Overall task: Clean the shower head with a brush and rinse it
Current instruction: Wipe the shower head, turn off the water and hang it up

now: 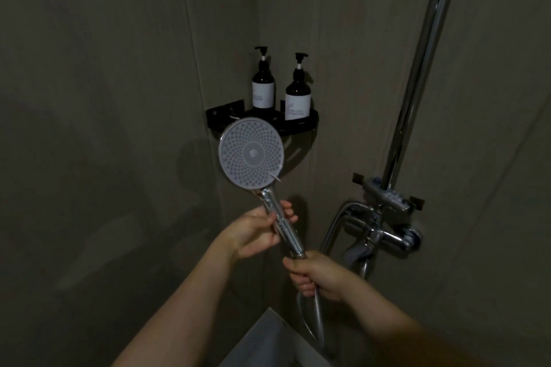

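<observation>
The shower head (pixel 251 152) is held up in the dim shower corner, its round pale spray face turned toward the camera and its chrome handle slanting down to the right. It overlaps the front left edge of the black corner shelf (pixel 310 120), though whether it touches the shelf cannot be told.

The left hand (pixel 255 231) grips the handle at mid-length, thumb in front of the chrome and fingertips showing past its right side. The right hand (pixel 319 274) is curled tightly around the bottom end of the handle, where the hose (pixel 318 317) leaves it; the hose drops below that fist and loops down toward a pale edge at the bottom of the view.

Two dark pump bottles stand upright on the shelf, close together: the left bottle (pixel 263 85) near the back corner, the right bottle (pixel 298 95) toward the shelf's front right edge. Both carry white labels too blurred to read.

To the right, on the side wall, a chrome riser pipe (pixel 423 68) runs up out of view from the mixer tap (pixel 387 232), well apart from the shower head
</observation>
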`<state>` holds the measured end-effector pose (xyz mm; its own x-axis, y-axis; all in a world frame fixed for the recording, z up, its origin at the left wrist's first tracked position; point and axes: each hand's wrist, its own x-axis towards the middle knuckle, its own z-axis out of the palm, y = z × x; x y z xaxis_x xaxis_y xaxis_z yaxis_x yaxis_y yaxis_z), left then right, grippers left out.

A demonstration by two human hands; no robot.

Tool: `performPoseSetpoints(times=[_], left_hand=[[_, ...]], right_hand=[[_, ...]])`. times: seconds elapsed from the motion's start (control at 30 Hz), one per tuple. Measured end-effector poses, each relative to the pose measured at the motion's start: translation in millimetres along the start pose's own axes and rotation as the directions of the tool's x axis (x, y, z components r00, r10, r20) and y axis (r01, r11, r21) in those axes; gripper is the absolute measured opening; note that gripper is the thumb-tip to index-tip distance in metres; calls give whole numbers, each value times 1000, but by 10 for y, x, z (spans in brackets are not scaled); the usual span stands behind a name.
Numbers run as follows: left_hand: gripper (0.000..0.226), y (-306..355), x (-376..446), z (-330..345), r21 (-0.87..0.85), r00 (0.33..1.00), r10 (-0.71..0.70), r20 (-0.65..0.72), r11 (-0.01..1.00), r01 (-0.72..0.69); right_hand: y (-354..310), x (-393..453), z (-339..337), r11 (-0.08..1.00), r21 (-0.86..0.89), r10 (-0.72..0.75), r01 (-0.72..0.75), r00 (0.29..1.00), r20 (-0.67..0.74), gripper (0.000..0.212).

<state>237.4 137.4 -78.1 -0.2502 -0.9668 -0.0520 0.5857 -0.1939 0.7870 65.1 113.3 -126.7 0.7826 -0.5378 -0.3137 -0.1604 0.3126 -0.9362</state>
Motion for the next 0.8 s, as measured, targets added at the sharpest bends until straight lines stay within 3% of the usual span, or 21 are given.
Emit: performPoseSetpoints(times=[0.1, 0.17, 0.2, 0.27, 0.3, 0.37, 0.4, 0.47, 0.57, 0.67, 0.73, 0.8], left_hand=[[61, -145, 126, -59, -48, 998, 4, -65, 999, -7], [24, -218, 180, -64, -40, 991, 27, -133, 999, -33], [17, -235, 205, -64, -41, 984, 46, -174, 998, -54], [20, -256, 258, -81, -49, 967, 75, -242, 995, -89], [18, -254, 273, -69, -40, 955, 95, -280, 993, -111], [21, -256, 299, -63, -4, 927, 119, -355, 992, -128], [22, -265, 321, -62, 20, 915, 124, -385, 992, -127], [23, -287, 359, -58, 68, 892, 136, -431, 991, -118], [23, -308, 414, -55, 101, 868, 136, -477, 990, -99], [23, -307, 440, -62, 97, 859, 129, -495, 991, -93], [22, -305, 449, -71, 91, 859, 129, -495, 991, -96], [22, -298, 452, -78, 90, 861, 126, -492, 992, -93]], right_hand=[[83, 80, -80, 999, -44, -16, 14, 999, -44, 32], [80, 98, -179, 995, -104, -13, 4, 997, -82, 26], [65, 96, -250, 994, -109, -5, -7, 995, -104, 21], [10, 57, -436, 1000, -24, 3, -9, 968, -250, 15], [-26, 28, -555, 997, 69, 5, 25, 917, -399, 18], [-108, -55, -815, 927, 314, 73, 204, 725, -685, 26], [-139, -82, -937, 864, 402, 126, 302, 644, -754, 29], [-169, -87, -1135, 801, 492, 211, 342, 608, -766, 39], [-195, -34, -1266, 790, 560, 276, 250, 671, -688, 51], [-251, 1, -1332, 767, 575, 239, 286, 704, -669, 32], [-255, 43, -1365, 825, 513, 241, 238, 673, -699, 22], [-267, 85, -1371, 928, 363, 255, 88, 558, -789, 33]])
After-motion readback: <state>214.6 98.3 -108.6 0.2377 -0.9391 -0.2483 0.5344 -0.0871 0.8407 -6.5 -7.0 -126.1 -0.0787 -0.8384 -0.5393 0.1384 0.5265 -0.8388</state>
